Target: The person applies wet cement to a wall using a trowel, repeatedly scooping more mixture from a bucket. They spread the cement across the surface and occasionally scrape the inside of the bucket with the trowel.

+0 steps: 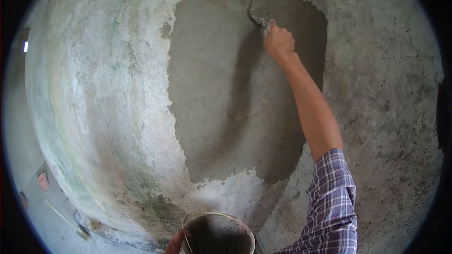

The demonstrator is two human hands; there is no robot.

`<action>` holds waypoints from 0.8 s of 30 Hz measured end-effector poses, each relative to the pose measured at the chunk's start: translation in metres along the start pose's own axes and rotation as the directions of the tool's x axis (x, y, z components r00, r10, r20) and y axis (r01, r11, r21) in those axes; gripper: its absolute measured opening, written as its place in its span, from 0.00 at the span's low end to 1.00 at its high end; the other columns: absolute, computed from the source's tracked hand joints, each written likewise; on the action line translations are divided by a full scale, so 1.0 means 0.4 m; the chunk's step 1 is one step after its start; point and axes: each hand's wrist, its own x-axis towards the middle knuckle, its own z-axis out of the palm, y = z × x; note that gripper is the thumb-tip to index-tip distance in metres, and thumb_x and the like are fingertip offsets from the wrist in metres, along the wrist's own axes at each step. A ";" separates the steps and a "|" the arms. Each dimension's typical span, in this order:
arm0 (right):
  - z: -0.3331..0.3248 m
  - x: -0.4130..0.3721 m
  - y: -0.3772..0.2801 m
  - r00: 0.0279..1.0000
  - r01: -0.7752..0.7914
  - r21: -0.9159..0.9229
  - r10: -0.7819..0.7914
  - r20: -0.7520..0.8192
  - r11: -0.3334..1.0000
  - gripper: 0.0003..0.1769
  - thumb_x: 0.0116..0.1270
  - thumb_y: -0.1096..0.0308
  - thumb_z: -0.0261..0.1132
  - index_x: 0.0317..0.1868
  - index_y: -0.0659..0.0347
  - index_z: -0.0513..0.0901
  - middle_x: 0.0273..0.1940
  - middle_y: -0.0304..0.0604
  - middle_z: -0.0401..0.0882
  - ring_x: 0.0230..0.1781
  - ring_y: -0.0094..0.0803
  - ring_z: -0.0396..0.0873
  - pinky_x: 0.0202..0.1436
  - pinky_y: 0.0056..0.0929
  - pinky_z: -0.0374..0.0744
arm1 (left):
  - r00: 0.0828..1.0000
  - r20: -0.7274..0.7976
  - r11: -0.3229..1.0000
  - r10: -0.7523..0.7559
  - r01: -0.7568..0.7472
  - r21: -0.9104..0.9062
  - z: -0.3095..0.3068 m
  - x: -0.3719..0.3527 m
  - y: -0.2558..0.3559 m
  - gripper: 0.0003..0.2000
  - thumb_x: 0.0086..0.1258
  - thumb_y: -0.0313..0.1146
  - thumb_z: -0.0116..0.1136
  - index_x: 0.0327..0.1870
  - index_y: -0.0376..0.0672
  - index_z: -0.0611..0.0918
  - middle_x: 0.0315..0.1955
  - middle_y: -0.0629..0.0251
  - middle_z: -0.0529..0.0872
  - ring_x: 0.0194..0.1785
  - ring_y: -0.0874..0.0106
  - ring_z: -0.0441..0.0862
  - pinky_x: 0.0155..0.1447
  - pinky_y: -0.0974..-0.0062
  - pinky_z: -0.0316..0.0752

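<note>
My right hand (281, 43) is closed around the handle of a trowel (259, 11), stretched up to the top of a patch of smooth grey mortar (207, 75) on the wall. The trowel's blade lies against the patch near its upper edge. Low in the view, my left hand (175, 243) grips the left side of a bucket (248, 233) at its rim, beside the thin wire handle. Only part of this hand shows. The bucket's inside is dark, so its contents are hard to make out.
Around the patch the old wall (108, 80) is rough and stained, with greenish marks. A second rough wall (386, 89) meets it at the right. At the lower left, a reddish pot-like object (43, 181) and a long-handled tool (63, 216) are on the floor.
</note>
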 end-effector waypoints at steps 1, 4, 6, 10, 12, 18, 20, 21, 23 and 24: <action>0.004 -0.035 -0.009 1.000 0.019 0.018 -0.020 0.022 1.000 0.23 0.67 0.59 0.58 0.58 0.62 0.75 0.40 0.62 0.82 0.44 0.60 0.81 0.49 0.53 0.79 | 0.975 -0.044 0.975 -0.218 0.216 -0.048 0.026 -0.041 0.055 0.07 0.42 0.28 0.58 0.25 0.38 0.81 0.23 0.63 0.82 0.28 0.67 0.78 0.38 0.72 0.73; -0.036 -0.146 -0.035 0.976 0.160 0.040 -0.164 0.145 0.986 0.24 0.66 0.58 0.59 0.58 0.62 0.75 0.39 0.63 0.82 0.43 0.61 0.80 0.49 0.54 0.78 | 0.958 0.114 0.949 -0.264 0.279 -0.145 0.036 -0.025 0.068 0.07 0.42 0.28 0.57 0.25 0.38 0.81 0.23 0.63 0.81 0.29 0.67 0.78 0.39 0.72 0.73; -0.085 -0.165 -0.026 0.983 0.151 0.090 -0.159 0.092 0.984 0.24 0.65 0.58 0.59 0.58 0.62 0.75 0.39 0.63 0.82 0.43 0.61 0.80 0.49 0.54 0.78 | 0.965 0.093 0.958 -0.244 0.255 -0.132 0.064 -0.062 0.122 0.07 0.42 0.28 0.57 0.25 0.38 0.81 0.23 0.63 0.81 0.29 0.67 0.78 0.39 0.72 0.73; -0.106 -0.107 0.025 0.999 -0.039 0.169 0.042 -0.019 0.985 0.25 0.65 0.56 0.60 0.58 0.62 0.75 0.42 0.62 0.82 0.46 0.60 0.80 0.49 0.54 0.78 | 0.962 0.052 0.957 -0.267 0.271 -0.106 0.030 -0.044 0.077 0.07 0.42 0.28 0.58 0.25 0.38 0.81 0.23 0.63 0.81 0.28 0.66 0.78 0.38 0.72 0.73; -0.088 -0.048 0.053 0.990 -0.110 0.206 0.125 -0.061 0.972 0.24 0.65 0.56 0.59 0.57 0.62 0.76 0.43 0.62 0.82 0.47 0.60 0.80 0.51 0.53 0.77 | 0.958 0.065 0.951 -0.278 0.285 -0.122 0.017 -0.037 0.061 0.07 0.41 0.28 0.58 0.24 0.38 0.81 0.23 0.64 0.81 0.29 0.67 0.78 0.39 0.72 0.73; -0.030 0.038 -0.044 0.970 -0.241 0.250 0.240 0.034 0.938 0.23 0.64 0.55 0.60 0.53 0.61 0.77 0.47 0.60 0.81 0.51 0.57 0.78 0.56 0.50 0.76 | 0.987 0.015 0.971 -0.158 0.158 -0.179 -0.043 0.001 -0.030 0.07 0.39 0.28 0.59 0.23 0.39 0.81 0.22 0.65 0.81 0.32 0.68 0.78 0.42 0.74 0.71; -0.009 0.041 -0.099 0.981 -0.195 0.241 0.187 0.055 0.951 0.23 0.63 0.55 0.60 0.53 0.60 0.78 0.48 0.59 0.81 0.52 0.56 0.78 0.57 0.50 0.75 | 0.989 -0.016 0.977 -0.145 0.140 -0.162 -0.061 0.011 -0.061 0.07 0.39 0.28 0.59 0.23 0.40 0.82 0.22 0.65 0.81 0.32 0.68 0.78 0.42 0.74 0.71; -0.006 0.046 -0.133 0.986 -0.165 0.233 0.152 0.072 0.958 0.22 0.63 0.54 0.60 0.53 0.59 0.78 0.48 0.58 0.81 0.53 0.56 0.78 0.57 0.49 0.75 | 1.000 0.009 0.996 0.002 -0.001 -0.090 -0.088 0.051 -0.115 0.08 0.39 0.29 0.59 0.23 0.40 0.82 0.23 0.65 0.81 0.33 0.68 0.78 0.43 0.74 0.71; -0.008 0.029 -0.152 0.986 -0.147 0.219 0.126 0.108 0.965 0.22 0.63 0.54 0.61 0.53 0.58 0.78 0.48 0.57 0.81 0.53 0.56 0.78 0.58 0.49 0.75 | 0.991 0.044 0.992 0.126 -0.125 -0.015 -0.111 0.047 -0.161 0.08 0.38 0.29 0.59 0.24 0.40 0.82 0.23 0.65 0.81 0.33 0.68 0.78 0.44 0.74 0.70; -0.018 0.023 -0.155 0.991 -0.088 0.248 0.060 0.118 0.965 0.22 0.63 0.53 0.60 0.52 0.58 0.78 0.48 0.56 0.82 0.53 0.55 0.78 0.58 0.49 0.75 | 0.996 0.016 0.996 0.088 -0.088 0.003 -0.104 0.042 -0.156 0.09 0.38 0.29 0.59 0.24 0.40 0.82 0.24 0.65 0.81 0.34 0.68 0.78 0.45 0.74 0.70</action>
